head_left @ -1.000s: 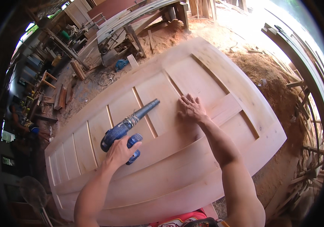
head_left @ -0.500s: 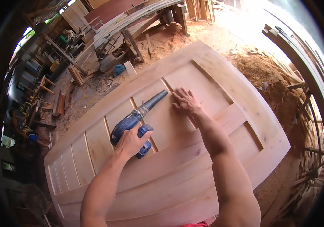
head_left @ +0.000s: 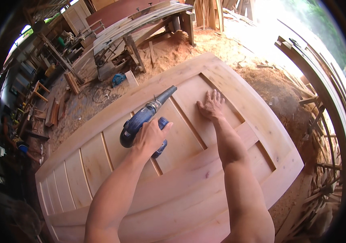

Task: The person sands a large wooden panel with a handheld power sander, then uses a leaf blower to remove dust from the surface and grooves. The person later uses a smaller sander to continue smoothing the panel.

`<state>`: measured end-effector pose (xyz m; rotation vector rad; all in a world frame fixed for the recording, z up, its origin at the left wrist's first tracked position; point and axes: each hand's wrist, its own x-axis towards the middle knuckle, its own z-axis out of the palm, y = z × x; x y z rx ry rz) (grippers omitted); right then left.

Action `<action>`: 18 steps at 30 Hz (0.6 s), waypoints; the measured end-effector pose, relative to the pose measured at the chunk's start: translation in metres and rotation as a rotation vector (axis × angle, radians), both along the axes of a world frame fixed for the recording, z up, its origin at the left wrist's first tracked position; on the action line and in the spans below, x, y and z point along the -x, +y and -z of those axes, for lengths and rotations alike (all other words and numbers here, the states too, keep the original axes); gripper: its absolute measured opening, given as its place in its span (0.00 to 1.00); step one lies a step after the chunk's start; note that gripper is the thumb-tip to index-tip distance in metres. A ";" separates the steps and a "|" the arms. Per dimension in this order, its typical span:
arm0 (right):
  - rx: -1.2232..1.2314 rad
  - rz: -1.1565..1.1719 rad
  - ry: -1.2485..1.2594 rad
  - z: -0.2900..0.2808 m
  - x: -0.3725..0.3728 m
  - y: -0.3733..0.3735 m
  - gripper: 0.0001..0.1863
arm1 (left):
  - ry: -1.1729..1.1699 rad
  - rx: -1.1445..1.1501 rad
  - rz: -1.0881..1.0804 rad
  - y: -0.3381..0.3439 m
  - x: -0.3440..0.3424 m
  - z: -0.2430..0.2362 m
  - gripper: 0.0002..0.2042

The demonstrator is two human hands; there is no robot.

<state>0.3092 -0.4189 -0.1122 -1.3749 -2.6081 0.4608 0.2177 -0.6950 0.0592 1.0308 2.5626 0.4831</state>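
Left hand: my left hand [head_left: 150, 135] is wrapped around the handle of a blue power drill [head_left: 144, 121], fingers curled tight over the grip and thumb out to the right side.
Drill: it lies low over the door, its dark nose pointing up and to the right, the tip close to the top rail; a blue battery block shows just under my palm. I cannot tell whether the tip touches the wood.
Right hand: my right hand [head_left: 211, 106] lies flat, palm down, fingers spread and pointing away from me, holding nothing.
Where it rests: on the upper right panel of the door, just right of the narrow vertical strip that parts the two upper panels.
Door: a pale unfinished wooden panel door [head_left: 205, 190] lying flat under both arms, with a broad cross rail beneath my hands and a row of narrow panels running off to the lower left.
Gap between hands: the drill and my flat hand are near each other but apart, one panel each.
Ground: sawdust [head_left: 205, 44] covers the floor beyond the door.
Behind: a workbench of long planks [head_left: 136, 24] stands past the top edge of the door, with stacked timber [head_left: 326, 97] along the right.
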 end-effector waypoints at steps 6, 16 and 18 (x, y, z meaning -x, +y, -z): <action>-0.087 -0.045 0.080 0.005 -0.005 0.008 0.45 | 0.029 0.096 0.108 0.012 -0.008 -0.017 0.28; -0.054 -0.237 0.128 0.005 -0.124 0.020 0.36 | -0.091 0.154 0.492 -0.073 -0.007 -0.032 0.29; -0.167 -0.213 0.028 0.009 -0.133 -0.034 0.37 | -0.110 0.172 0.528 -0.102 -0.010 -0.030 0.28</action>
